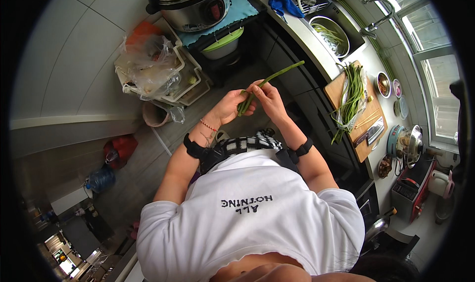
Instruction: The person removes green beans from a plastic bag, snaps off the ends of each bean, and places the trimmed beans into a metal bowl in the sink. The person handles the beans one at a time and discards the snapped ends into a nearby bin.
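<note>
My left hand [233, 106] holds several short green bean pieces [245, 106] in front of my body. Close beside it, my right hand [268, 97] grips a long green bean [284, 70] between thumb and fingers, its far end pointing up and to the right. On the counter at the right, a bundle of long green beans [349, 93] lies partly on a clear plastic bag on a wooden cutting board [336, 84]. The same board bears wooden chopsticks [367, 121] and a knife [375, 130]. More cut beans [328, 35] are in a metal basin [346, 44] in the sink.
A pressure cooker [193, 7] stands on a cloth-covered stand at the top. Stacked white crates [185, 87] with plastic bags are at the left, above a pinkish bin [154, 115]. Small bowls [383, 84] line the counter behind the board. A faucet [382, 17] rises beside the sink.
</note>
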### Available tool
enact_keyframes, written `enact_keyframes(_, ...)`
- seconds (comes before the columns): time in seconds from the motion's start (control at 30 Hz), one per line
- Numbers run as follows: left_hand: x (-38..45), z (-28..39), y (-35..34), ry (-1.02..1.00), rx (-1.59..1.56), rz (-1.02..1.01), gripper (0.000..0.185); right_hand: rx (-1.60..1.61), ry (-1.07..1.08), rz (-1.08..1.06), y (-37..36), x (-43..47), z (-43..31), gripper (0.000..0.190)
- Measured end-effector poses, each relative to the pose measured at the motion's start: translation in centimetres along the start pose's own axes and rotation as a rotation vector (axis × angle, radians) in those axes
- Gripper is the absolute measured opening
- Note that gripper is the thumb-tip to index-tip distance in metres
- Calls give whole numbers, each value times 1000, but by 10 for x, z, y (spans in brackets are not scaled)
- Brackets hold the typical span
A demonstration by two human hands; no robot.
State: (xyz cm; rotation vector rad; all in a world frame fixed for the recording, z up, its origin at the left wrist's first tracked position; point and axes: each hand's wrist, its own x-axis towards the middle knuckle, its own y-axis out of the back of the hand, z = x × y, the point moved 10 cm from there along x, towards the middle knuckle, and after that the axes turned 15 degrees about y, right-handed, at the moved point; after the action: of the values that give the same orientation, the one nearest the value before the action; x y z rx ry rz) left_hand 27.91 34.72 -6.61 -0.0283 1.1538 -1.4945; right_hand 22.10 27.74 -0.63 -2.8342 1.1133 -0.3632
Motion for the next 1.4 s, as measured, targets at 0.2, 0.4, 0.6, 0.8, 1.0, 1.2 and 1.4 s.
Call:
enact_keyframes(0.2, -7, -2, -24, 31, 80, -90, 20, 39, -79, 12, 17, -7, 14, 25)
enact_keyframes(0.4, 6, -7, 3, -49, 51, 54, 14, 47, 162, 189, 33, 2, -38, 16)
enact_keyframes(0.6, 13, -7, 57, -51, -419, 274, 14, -254, 447, -80, -16, -15, -86, 11)
enact_keyframes(0.8, -1, 0, -17, 39, -40, -121, 26, 38, -60, 33, 11, 2, -7, 22)
enact_keyframes(1.0, 6, 2, -14, -30, -66, -67, 18, 21, 153, 257, 41, 7, -33, 16)
enact_keyframes(1.2, 22, -4, 32, -81, -480, 119, 17, -221, 436, 15, 2, -8, -78, 6)
enact_keyframes(1.4, 9, 5, -19, 13, -44, -11, 21, 72, -118, 73, 30, -3, 3, 20)
